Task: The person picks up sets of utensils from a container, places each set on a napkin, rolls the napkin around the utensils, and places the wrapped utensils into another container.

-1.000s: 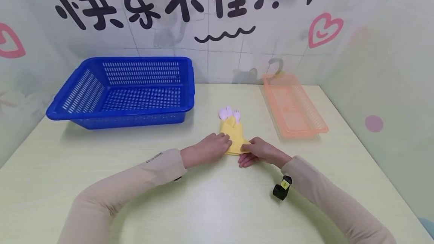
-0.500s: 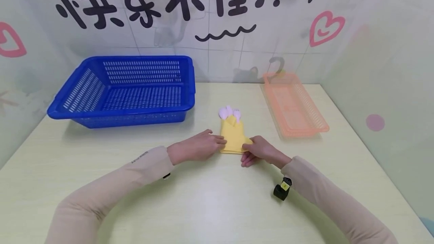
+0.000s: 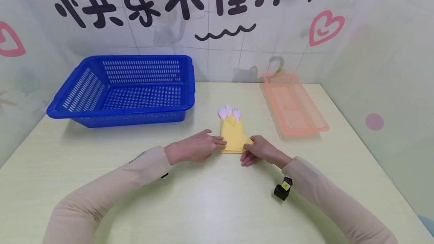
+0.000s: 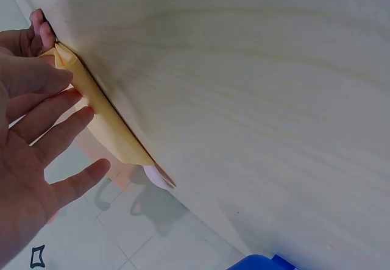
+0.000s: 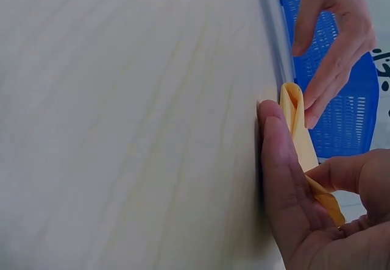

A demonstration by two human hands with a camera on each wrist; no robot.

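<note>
A folded yellow cloth napkin (image 3: 233,134) lies on the table like a pocket, with a lilac spoon (image 3: 222,113), a lilac fork (image 3: 236,114) and a third lilac piece between them sticking out of its far end. My left hand (image 3: 196,147) touches the napkin's left edge with spread, nearly straight fingertips; the left wrist view shows these fingers against the cloth (image 4: 108,127). At the lower right, my right hand (image 3: 259,150) pinches a corner flap of the napkin between thumb and fingers. Seen from the right wrist, the fingers lie under the flap (image 5: 329,206) and the thumb above.
A large blue plastic basket (image 3: 135,116) stands at the back left of the pale wooden table (image 3: 210,199). Toward the back right lies a shallow orange basket (image 3: 288,104). A printed wall sheet (image 3: 217,63) rises behind the table's far edge.
My left hand has drawn back to the left from the napkin's front to its left edge, its fingers straightening. The right hand keeps its pinch on the corner with barely any movement.
</note>
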